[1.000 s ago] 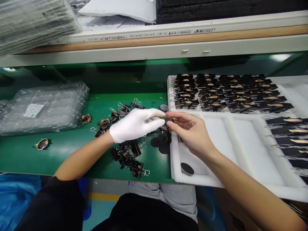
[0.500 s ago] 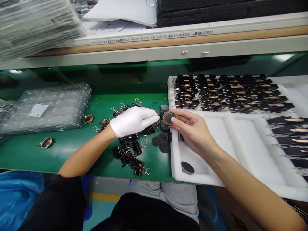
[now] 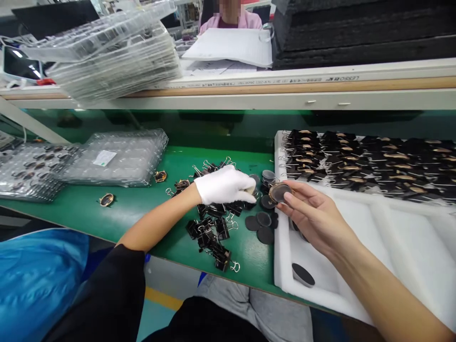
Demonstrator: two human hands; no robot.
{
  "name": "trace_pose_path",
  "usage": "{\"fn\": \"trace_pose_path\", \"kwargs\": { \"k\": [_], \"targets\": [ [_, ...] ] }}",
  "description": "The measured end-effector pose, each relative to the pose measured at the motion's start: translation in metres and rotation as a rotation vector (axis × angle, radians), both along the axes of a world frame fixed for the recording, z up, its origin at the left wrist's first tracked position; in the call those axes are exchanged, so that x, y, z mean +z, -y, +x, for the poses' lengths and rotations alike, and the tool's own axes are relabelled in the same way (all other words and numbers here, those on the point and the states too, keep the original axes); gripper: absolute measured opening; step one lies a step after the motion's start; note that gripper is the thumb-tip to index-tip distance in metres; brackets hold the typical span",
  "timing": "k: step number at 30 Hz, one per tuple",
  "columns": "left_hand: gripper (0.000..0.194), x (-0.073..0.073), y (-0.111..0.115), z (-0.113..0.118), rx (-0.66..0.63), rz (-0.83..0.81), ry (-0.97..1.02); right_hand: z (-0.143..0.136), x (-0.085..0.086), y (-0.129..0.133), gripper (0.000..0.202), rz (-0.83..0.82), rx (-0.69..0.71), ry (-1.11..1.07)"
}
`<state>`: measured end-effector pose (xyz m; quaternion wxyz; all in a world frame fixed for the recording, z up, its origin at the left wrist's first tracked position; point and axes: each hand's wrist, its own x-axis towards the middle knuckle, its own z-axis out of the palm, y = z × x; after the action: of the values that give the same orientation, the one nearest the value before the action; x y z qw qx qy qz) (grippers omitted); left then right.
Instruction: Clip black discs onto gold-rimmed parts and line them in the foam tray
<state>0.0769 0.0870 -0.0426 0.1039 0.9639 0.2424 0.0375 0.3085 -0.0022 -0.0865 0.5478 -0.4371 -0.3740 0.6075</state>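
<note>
My left hand [image 3: 226, 186], in a white glove, is above a heap of black binder clips [image 3: 210, 237]. Its thumb and fingers close around a small pale round disc [image 3: 251, 190], partly hidden by the glove. Bare, my right hand [image 3: 313, 209] pinches a round gold-rimmed piece with a dark disc face [image 3: 280, 193] between thumb and fingers. Between the hands and below them, several loose black discs [image 3: 265, 235] lie on the green table, beside a small stack of grey-topped discs [image 3: 268, 175].
A white foam tray [image 3: 281, 266] holds rows of clipped pieces [image 3: 349, 161] and a loose dark-topped disc [image 3: 303, 274]. Two gold-rimmed round pieces [image 3: 107, 199] lie at left, near clear plastic trays [image 3: 131, 156]. A shelf edge [image 3: 228, 102] crosses behind; beyond it sits a person in pink [image 3: 251, 20].
My view has tilted up and turned left, so the table appears lower and further right. My left thumb and fingertips look further apart around the pale disc. The right hand keeps its piece.
</note>
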Motion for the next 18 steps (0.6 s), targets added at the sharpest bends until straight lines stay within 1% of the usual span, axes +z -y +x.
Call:
{"fn": "trace_pose_path", "kwargs": {
  "k": [1,2,5,6,7,8,9,11,12,14,16,18],
  "targets": [
    [0.036,0.004,-0.002,-0.003,0.038,-0.027,0.086,0.001,0.000,0.001,0.033,0.019,0.026,0.021],
    [0.037,0.008,-0.001,-0.006,0.104,-0.026,0.182,0.002,0.001,0.002,0.032,0.046,0.053,0.058],
    [0.040,0.016,0.011,-0.002,0.371,0.003,0.484,0.000,0.001,0.006,0.029,0.172,0.140,0.252],
    [0.041,0.017,0.018,0.001,0.444,-0.034,0.561,-0.001,0.000,0.008,0.028,0.220,0.152,0.328],
    [0.042,0.017,0.025,0.006,0.492,-0.105,0.615,-0.002,-0.001,0.009,0.028,0.263,0.147,0.397],
    [0.042,0.016,0.031,0.010,0.512,-0.196,0.647,-0.004,-0.002,0.010,0.028,0.291,0.137,0.454],
    [0.042,0.015,0.037,0.014,0.504,-0.288,0.657,-0.005,-0.003,0.011,0.028,0.306,0.122,0.486],
    [0.041,0.013,0.046,0.020,0.424,-0.408,0.636,-0.007,-0.005,0.013,0.030,0.316,0.084,0.489],
    [0.041,0.012,0.049,0.021,0.376,-0.406,0.618,-0.007,-0.005,0.014,0.031,0.315,0.069,0.479],
    [0.044,0.011,0.050,0.020,0.341,-0.296,0.571,-0.007,-0.005,0.016,0.030,0.326,0.040,0.464],
    [0.054,0.012,0.049,0.018,0.392,-0.175,0.509,-0.006,-0.004,0.017,0.026,0.355,0.011,0.453],
    [0.061,0.014,0.046,0.014,0.442,-0.136,0.414,-0.006,-0.003,0.018,0.023,0.393,0.001,0.432]
  ]
}}
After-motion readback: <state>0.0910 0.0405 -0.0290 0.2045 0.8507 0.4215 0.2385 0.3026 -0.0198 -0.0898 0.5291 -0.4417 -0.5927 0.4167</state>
